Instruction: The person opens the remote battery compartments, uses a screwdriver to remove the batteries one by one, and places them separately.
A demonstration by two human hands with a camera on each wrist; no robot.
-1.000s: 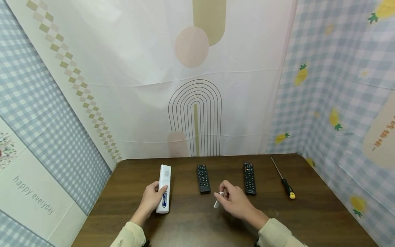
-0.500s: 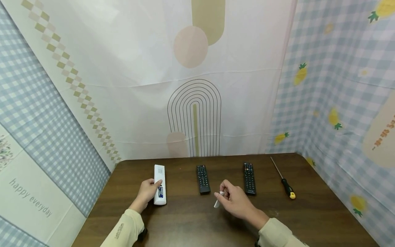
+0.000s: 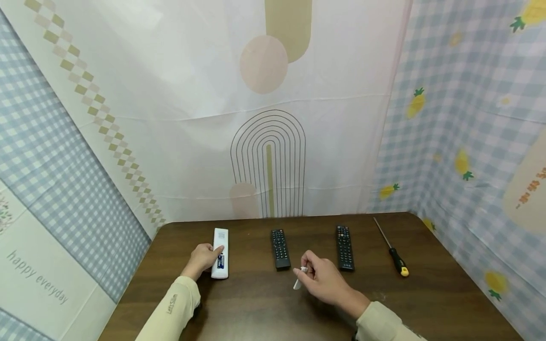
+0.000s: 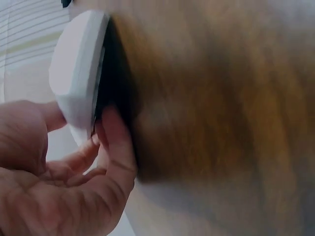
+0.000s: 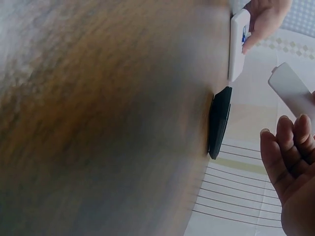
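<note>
A white remote lies back up on the brown table, its battery bay open with a blue battery showing. My left hand grips its left side, thumb over the bay; the left wrist view shows fingers curled against the white remote. My right hand pinches a small white battery cover just above the table, near the middle black remote. In the right wrist view the battery cover stands above my fingers, with the white remote far off.
A second black remote lies right of the middle one. A screwdriver with a black and yellow handle lies at the far right. Patterned cloth walls close in the table at the back and on both sides.
My left hand has slid the white remote to the left and a little farther back. My right hand with the cover has barely shifted.
</note>
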